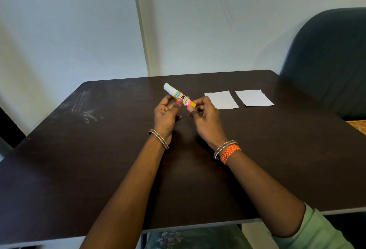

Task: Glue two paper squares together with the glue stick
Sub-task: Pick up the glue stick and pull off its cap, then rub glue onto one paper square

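Both hands hold the glue stick (179, 95) above mid-desk: left hand (166, 112) grips its barrel, right hand (206, 118) pinches the yellow base. Two paper squares (221, 99) (254, 97) lie apart near the desk (79, 159) far-right edge.

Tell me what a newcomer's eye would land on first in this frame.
The bright yellow and white glue stick, held tilted above the middle of the dark table between the left hand and the right hand, draws the eye first. Next come the two white paper squares, lying flat side by side, apart, just right of the hands. The orange woven band on the right wrist also stands out.
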